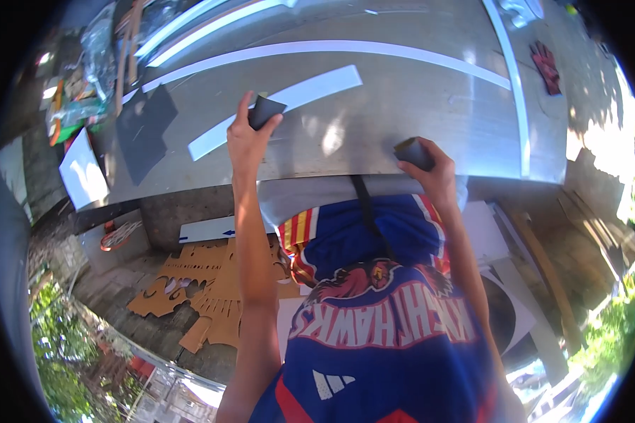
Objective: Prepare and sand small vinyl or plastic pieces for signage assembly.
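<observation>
My left hand (249,134) is closed on a curled dark grey piece of sandpaper (266,111), thumb and fingers at its sides. It is over a short white strip (317,87) that lies slantwise on the metal tabletop (374,116); whether the sandpaper touches the strip I cannot tell. My right hand (436,168) grips a second curled dark piece of sandpaper (414,153) by the table's near edge, to the right of the strip.
Long white strips (331,47) lie across the far tabletop, with another (513,92) along the right. A dark grey sheet (144,130) and a white panel (85,169) are at the left. A red glove (545,68) lies far right. Cut brown boards (212,282) lie below.
</observation>
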Tool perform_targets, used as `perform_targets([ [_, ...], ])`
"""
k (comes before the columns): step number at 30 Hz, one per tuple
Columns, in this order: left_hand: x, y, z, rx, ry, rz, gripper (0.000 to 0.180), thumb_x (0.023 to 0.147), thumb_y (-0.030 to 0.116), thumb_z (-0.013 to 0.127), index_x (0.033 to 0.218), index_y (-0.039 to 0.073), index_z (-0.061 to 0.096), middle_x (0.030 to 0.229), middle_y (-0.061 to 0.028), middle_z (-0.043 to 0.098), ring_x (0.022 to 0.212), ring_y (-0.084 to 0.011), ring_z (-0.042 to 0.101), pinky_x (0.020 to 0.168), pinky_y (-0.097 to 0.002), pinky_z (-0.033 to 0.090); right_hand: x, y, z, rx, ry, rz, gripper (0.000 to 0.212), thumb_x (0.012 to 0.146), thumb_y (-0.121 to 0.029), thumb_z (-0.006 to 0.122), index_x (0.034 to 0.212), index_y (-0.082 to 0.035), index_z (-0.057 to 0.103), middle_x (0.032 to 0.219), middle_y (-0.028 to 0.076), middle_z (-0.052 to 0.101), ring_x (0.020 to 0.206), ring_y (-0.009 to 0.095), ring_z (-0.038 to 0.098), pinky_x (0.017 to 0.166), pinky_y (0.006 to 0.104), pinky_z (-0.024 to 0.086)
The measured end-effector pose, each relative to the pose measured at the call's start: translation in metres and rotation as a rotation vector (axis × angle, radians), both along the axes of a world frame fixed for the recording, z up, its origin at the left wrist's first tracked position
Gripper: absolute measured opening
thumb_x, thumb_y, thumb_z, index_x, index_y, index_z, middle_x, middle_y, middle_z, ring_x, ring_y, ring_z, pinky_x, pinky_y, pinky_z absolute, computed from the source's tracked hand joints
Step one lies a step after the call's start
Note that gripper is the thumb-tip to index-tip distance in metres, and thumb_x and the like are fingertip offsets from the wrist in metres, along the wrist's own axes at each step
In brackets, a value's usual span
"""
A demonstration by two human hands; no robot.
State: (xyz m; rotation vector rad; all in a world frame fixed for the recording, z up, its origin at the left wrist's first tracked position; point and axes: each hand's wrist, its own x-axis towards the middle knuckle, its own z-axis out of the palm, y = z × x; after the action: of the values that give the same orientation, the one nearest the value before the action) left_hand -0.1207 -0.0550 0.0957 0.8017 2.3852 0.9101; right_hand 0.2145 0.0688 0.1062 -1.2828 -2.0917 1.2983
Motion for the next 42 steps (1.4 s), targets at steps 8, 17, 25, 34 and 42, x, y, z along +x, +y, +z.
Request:
perform_targets([
  [8,-0.163,-0.049,0.021,-0.159,0.743,0.449,0.08,0.081,0.056,0.07,0.132,-0.003,0.051,0.127,-0.0279,0.056,0.119,-0.0403,0.056,0.098,-0.046,0.046,-0.046,-0.007,0.019,-0.482,0.248,-0.071,0.04,0.077,-0.008,0.078,0.113,0.004,0.064,0.086,0.009,0.069,0.075,0.013,0.063,0.068,0.0251,0.05],
  [17,0.115,-0.003,0.063,0.369,-0.48,-0.003,0.03,0.085,0.019,0.075,0.106,-0.002,0.07,0.087,-0.0065,0.071,0.081,-0.0105,0.065,0.069,-0.0249,0.051,-0.089,-0.03,0.052,-0.478,0.413,-0.006,0.058,0.079,-0.004,0.078,0.127,-0.003,0.046,0.09,0.013,0.07,0.079,0.013,0.064,0.068,0.0243,0.05],
  [25,0.126,-0.007,0.1,0.61,-0.499,0.034,0.013,0.083,0.001,0.075,0.095,-0.003,0.073,0.079,-0.0055,0.07,0.071,-0.0078,0.063,0.06,-0.0211,0.046,-0.085,-0.029,0.088,-0.36,0.402,0.159,0.06,0.075,-0.013,0.084,0.125,-0.002,0.051,0.095,0.013,0.07,0.085,0.016,0.065,0.076,0.0297,0.051],
  [34,0.12,-0.007,0.136,0.513,-0.285,-0.192,0.015,0.079,0.005,0.078,0.094,0.002,0.075,0.079,-0.0073,0.071,0.068,-0.0085,0.063,0.057,-0.0219,0.044,-0.072,-0.003,0.13,-0.286,0.386,0.154,0.027,0.077,-0.01,0.08,0.1,0.0,0.073,0.093,0.01,0.071,0.088,0.017,0.065,0.082,0.0297,0.05],
  [42,0.124,-0.005,0.142,0.525,-0.328,-0.212,0.019,0.079,0.004,0.078,0.097,0.001,0.074,0.083,-0.0081,0.072,0.069,-0.0108,0.065,0.058,-0.0231,0.047,-0.071,-0.002,0.135,-0.244,0.459,0.11,0.015,0.076,-0.006,0.081,0.088,0.0,0.075,0.081,0.008,0.072,0.076,0.012,0.065,0.071,0.0259,0.051],
])
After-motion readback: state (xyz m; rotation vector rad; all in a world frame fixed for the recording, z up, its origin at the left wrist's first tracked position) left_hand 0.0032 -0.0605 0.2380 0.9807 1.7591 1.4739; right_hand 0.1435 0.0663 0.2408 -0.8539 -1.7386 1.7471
